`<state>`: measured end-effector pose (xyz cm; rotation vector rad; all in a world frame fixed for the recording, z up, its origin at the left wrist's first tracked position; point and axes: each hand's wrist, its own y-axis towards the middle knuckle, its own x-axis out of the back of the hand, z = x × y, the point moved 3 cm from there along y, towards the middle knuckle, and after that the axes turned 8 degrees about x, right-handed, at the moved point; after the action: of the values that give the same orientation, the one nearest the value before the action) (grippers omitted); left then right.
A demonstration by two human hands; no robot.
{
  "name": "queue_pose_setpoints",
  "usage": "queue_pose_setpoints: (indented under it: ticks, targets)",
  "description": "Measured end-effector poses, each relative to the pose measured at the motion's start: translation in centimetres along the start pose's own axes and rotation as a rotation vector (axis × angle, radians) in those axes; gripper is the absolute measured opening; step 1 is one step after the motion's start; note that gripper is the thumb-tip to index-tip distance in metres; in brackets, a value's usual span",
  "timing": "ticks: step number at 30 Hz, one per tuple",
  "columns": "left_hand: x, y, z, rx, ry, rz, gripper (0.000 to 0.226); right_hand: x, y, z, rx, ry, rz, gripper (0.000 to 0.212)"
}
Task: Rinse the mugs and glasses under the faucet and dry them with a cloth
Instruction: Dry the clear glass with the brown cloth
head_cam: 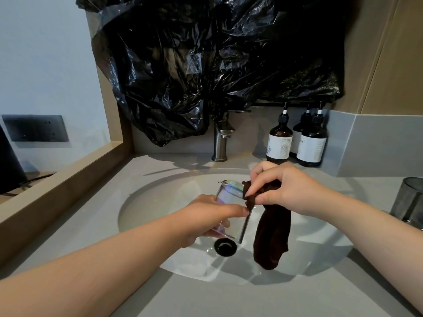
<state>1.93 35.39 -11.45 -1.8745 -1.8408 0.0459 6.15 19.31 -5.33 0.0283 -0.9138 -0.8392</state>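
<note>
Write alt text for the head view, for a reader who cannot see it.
Over a white sink, the left hand grips an iridescent glass tilted while the right hand pinches a dark brown cloth at its rim. A faucet and pump bottles stand behind.

Dim, cool indoor light. Bright patches and several overlapping shadows cross the white sink (146,202); glare streaks the black plastic sheet (183,65), and a rainbow sheen colours the glass (229,195). The dark cloth (272,236) shows little detail. Wide-angle distortion bends the countertop (206,300) edges.
</note>
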Motion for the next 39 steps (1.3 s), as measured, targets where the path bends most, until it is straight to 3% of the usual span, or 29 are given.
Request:
queue_pose_setpoints:
  ticks: [4, 12, 18, 22, 25, 31, 35, 39]
  targets:
    - [0.3, -0.5, -0.3, -0.027, -0.172, 0.051, 0.026, 0.4, 0.0, -0.8, -0.027, 0.017, -0.062, 0.037]
    - [0.5, -0.8, -0.7, -0.125, -0.192, 0.134, 0.031, 0.4, -0.2, -1.9, -0.110, 0.175, -0.120, 0.046]
    - [0.5, -1.1, -1.3, -0.266, -0.003, 0.114, 0.030, -1.0, -0.7, -3.6, -0.311, 0.603, -0.161, 0.022]
    - [0.0, -1.5, -1.4, -0.364, 0.291, 0.045, 0.033, -1.8, -0.5, -3.6, -0.381, 0.807, -0.145, 0.016]
    - [-0.7, -1.3, -1.0, -0.343, 0.447, 0.036, 0.045, -1.7, -0.3, -3.4, -0.341, 0.670, -0.148, 0.014]
    - [-0.4, -0.8, -0.9, -0.338, 0.452, -0.075, 0.041, -0.7, -0.1, -2.1, -0.181, 0.391, -0.293, 0.021]
    - [0.2, -0.3, -0.4, -0.263, 0.499, -0.164, 0.051, -1.1, -0.2, -0.2, -0.057, 0.135, -0.189, 0.021]
    - [0.3, -0.2, -0.5, -0.267, 0.430, -0.211, 0.051, -0.2, -0.3, -0.2, -0.141, 0.276, -0.054, 0.022]
